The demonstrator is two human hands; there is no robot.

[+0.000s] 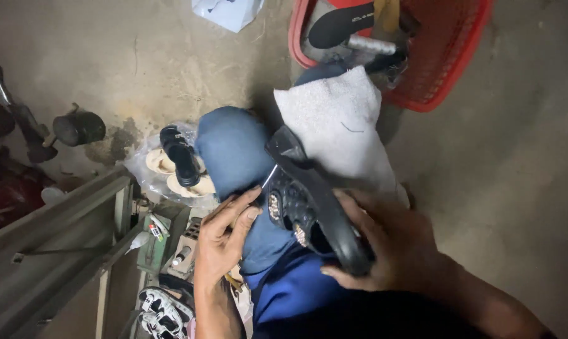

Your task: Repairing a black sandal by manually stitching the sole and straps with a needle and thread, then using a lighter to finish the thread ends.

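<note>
A black sandal [309, 194] with a decorated strap lies across my lap, over my blue trouser leg [234, 150]. My right hand [384, 242] grips its heel end from below and behind. My left hand [224, 235] pinches a thin light thread or needle [270, 177] that runs up to the sandal's strap, fingers close together. A white foam sheet [337, 119] is draped over my other knee, under the sandal's toe.
A red plastic basket [450, 63] with a black insole and tools stands behind my knees. Another black sandal [178, 155] on pale soles lies on a plastic bag at left. A metal bench [64, 245] with small tools sits lower left. Concrete floor all round.
</note>
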